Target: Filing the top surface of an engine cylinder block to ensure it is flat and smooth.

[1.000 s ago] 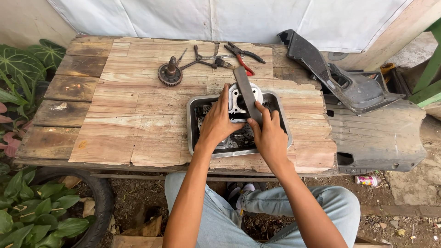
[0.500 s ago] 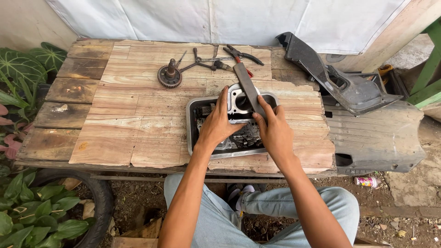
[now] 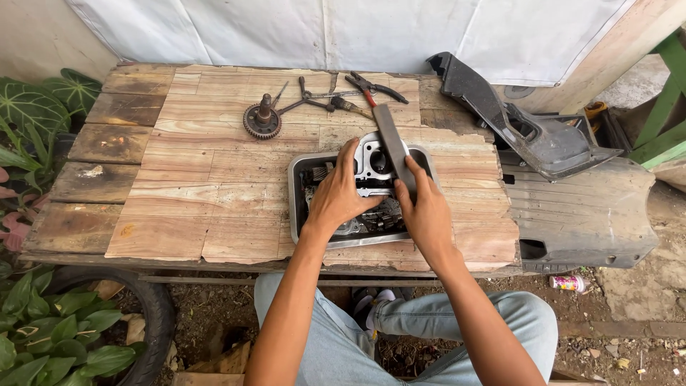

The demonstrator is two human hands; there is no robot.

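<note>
Outdoors at a weathered plank counter [image 3: 179, 186], white sheeting behind, leafy plants to one side. Seated close, knees under the edge, both hands down in a shallow metal tray [image 3: 294, 207] of engine parts.

Left hand [image 3: 336, 200] spread over a pale cast-metal engine piece [image 3: 373, 159], fingers [image 3: 349, 154] hooked on its near edge, pressing it down into the tray. Right hand [image 3: 427, 214] clenched around the lower end of a flat dark bar [image 3: 393, 146], thumb and fingers wrapped, bar slanting up and away beyond the fingertips, across the top of the casting. Casting directly under and just ahead of the left fingers, touching them; just left of the right fingers, contact with the bar likely but hard to tell.

Best done, by the look of it, with the bar kept flat on the face, strokes even, casting held firmly against rocking.

Well beyond the fingers: toothed gear on a shaft [image 3: 261, 120], red-handled pliers [image 3: 373, 88], a cross wrench [image 3: 307, 100]. Off right, dark plastic body panels [image 3: 529, 136].
</note>
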